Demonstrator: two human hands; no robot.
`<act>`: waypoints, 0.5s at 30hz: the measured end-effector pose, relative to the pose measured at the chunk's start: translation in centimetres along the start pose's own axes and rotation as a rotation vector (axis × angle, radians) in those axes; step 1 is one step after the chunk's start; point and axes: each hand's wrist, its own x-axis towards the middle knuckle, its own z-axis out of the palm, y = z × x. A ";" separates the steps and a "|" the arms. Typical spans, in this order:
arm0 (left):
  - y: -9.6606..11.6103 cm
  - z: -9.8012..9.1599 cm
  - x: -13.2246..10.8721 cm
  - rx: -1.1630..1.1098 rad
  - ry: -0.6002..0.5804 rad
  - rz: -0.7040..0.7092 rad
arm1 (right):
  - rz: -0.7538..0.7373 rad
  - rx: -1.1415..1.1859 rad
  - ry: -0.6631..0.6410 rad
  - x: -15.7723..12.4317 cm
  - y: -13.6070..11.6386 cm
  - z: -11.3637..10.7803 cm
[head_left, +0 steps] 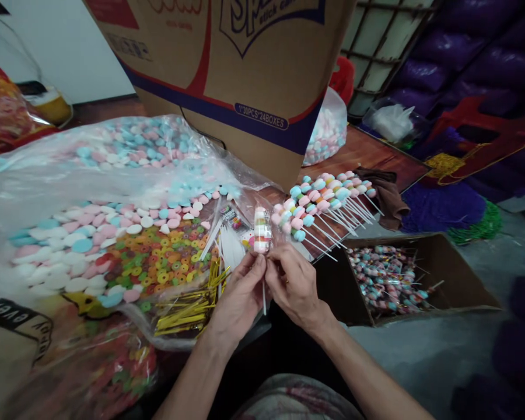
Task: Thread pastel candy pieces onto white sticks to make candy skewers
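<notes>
Both my hands hold one candy stick point(262, 232), a stack of pastel sweets in a clear wrapper on a white stick. My left hand point(240, 294) pinches the wrapper just under the sweets. My right hand point(294, 283) pinches the same spot from the other side, fingers closed. The stick hangs down between my hands. A pile of gold twist ties point(188, 306) lies just left of my left hand.
An open plastic bag point(91, 233) of pink, white and blue sweets and coloured rings fills the left. Bare candy sticks point(328, 204) lie in a row on the table. A carton point(402, 277) of wrapped sticks sits on the floor at right. A large printed cardboard box point(245, 76) stands behind.
</notes>
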 end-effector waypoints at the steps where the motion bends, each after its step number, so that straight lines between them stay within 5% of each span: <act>1: 0.0 0.1 0.1 0.016 -0.034 0.000 | 0.047 0.026 0.005 -0.2 -0.1 -0.2; 7: 0.7 1.3 -1.2 0.299 -0.120 0.197 | 0.391 0.159 0.029 -0.5 -0.8 -2.7; 12: -0.2 1.4 -2.0 0.637 0.029 0.262 | 0.238 0.151 0.078 0.1 -1.8 -4.1; 15: -0.8 1.4 -1.8 0.619 -0.017 0.204 | 0.218 0.210 0.077 -0.3 -2.1 -4.5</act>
